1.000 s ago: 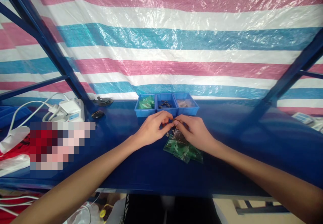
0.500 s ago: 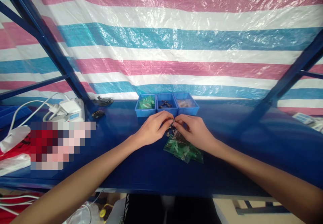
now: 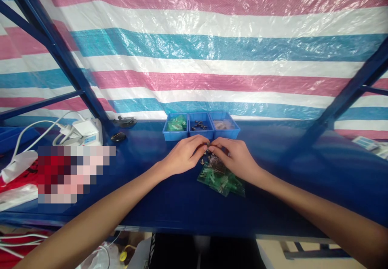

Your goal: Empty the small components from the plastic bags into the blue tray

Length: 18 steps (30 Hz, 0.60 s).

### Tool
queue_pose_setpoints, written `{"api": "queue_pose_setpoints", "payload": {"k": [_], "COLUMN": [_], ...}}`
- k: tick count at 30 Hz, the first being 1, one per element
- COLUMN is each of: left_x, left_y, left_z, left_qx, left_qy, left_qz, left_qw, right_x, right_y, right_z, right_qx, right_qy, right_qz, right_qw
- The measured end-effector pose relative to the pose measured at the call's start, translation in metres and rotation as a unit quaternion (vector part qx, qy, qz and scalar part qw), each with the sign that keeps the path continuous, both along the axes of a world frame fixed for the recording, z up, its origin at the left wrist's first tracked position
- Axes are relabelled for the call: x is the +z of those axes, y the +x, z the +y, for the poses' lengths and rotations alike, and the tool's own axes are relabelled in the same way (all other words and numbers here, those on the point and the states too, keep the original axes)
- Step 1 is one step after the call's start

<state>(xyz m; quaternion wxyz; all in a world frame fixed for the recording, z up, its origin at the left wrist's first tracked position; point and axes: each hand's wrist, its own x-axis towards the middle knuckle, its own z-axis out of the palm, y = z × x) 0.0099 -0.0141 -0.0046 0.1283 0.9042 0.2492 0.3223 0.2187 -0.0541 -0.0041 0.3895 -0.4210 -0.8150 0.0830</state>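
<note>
My left hand [image 3: 187, 153] and my right hand [image 3: 235, 155] meet over the blue table, fingertips pinched together around a small metal piece [image 3: 208, 144]. Its exact kind is too small to make out, and the fingers cover most of it. Just below the fingertips lie several small metal fasteners [image 3: 202, 162], which look like short screws. A green clear plastic bag [image 3: 220, 180] with thin pale pieces inside rests partly under my right hand. Beyond the hands stand three joined blue bins: the left bin [image 3: 175, 136] holds green packets, the middle bin [image 3: 200, 133] dark metal fasteners, the right bin [image 3: 226, 134] clear packets.
On the left are a white power strip [image 3: 91, 133] with cables, a small black object [image 3: 118, 136] and a red-and-white bag [image 3: 18, 176] beside a blurred patch. Blue frame posts [image 3: 66, 68] rise at both sides. A striped plastic sheet [image 3: 212, 46] hangs behind the table [image 3: 145, 204].
Both hands stay in nearly the same place, with only slight finger movement around the small metal piece. The view has shifted very slightly.
</note>
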Motion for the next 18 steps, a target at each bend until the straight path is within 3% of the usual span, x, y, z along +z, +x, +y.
{"api": "queue_pose_setpoints", "payload": {"k": [7,18], "left_x": [-0.0026,-0.0033], "left_y": [0.0009,0.0], "left_z": [-0.0004,0.0004], "left_qx": [0.009,0.03], "left_qy": [0.029,0.044], "left_qz": [0.056,0.056], "left_qw": [0.998,0.997], "right_x": [0.0006,0.0], "right_y": [0.0002,0.0024], "right_z": [-0.0016,-0.0001], "right_qx": [-0.008,0.024], "right_qy": [-0.022,0.009], "right_qz": [0.04,0.016], "right_qw": [0.999,1.0]}}
